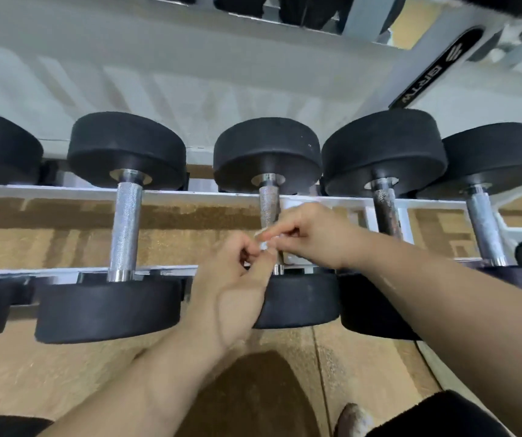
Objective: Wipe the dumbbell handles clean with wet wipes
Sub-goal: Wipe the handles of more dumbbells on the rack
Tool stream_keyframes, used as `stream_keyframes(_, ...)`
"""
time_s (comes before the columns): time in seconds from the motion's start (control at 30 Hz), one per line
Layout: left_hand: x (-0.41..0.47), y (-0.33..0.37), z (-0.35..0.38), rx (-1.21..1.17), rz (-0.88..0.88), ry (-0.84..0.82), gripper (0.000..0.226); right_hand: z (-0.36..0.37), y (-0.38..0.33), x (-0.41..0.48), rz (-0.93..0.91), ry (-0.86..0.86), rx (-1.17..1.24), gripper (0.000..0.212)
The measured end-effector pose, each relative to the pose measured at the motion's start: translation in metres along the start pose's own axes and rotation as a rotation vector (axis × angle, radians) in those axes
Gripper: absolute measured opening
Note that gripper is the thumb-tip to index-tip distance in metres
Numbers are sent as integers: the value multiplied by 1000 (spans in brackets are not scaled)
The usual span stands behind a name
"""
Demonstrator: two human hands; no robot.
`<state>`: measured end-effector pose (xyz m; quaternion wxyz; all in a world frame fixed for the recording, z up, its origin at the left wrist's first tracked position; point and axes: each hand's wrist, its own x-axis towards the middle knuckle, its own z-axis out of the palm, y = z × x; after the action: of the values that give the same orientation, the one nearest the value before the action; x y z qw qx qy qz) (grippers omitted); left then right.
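Head view had the wipe (263, 246) as a tiny white scrunched-up bit, pinched from both sides just over the near half of the middle handle (269, 205). That handle lay on the rack (190, 194) with its long axis running straight away from the person, from the near weight (300, 298) to the far weight (267, 146). So any wiping stroke would have to go forward and back along it, not sideways. The bare knurled part was all on the far side of the wipe, so forward looked like the way to go, I reckon.

The right hand (314, 234) was the nearer one, fingers curled in over the bar itself, grip closed on the right side of the wipe. The left hand (237, 279) sat lower and to the left, over the near weight, thumb and fingertips also clamped on the wipe. Couldn't tell whether the wipe was actually touching the metal or held just off it.

Neighbours were a shiny handle (125, 228) well off to the left and a rusty-looking handle (386, 212) nearer on the right, both lying the same way.
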<state>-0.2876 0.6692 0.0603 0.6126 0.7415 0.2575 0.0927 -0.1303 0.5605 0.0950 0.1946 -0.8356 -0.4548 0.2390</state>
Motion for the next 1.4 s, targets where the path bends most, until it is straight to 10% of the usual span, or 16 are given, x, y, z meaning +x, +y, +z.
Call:
stream_keyframes(0.3, -17, -16, -5, -37, 82, 63, 36, -15, 1, 33, -65, 265, -206, 21)
stream_keyframes(0.5, -13, -21, -3, -160, 14, 53, 28, -5, 7, 9, -127, 32, -174, 21)
stream_keyframes(0.77, -12, -25, -3, -130, 73, 76, 31, -2, 6, 21, -121, 233, -193, 21)
stream_keyframes(0.93, -11, -30, -4, -140, 91, 62, 41, 2, -7, 3, -208, -75, -270, 19)
stream_keyframes(1.17, -12, -36, -8, -174, 122, 19, 48, -16, 0, 39, -158, 233, -338, 22)
stream_keyframes(1.4, -9, -37, -8, -206, 136, -31, 43, -6, -2, 13, -251, -2, -286, 21)
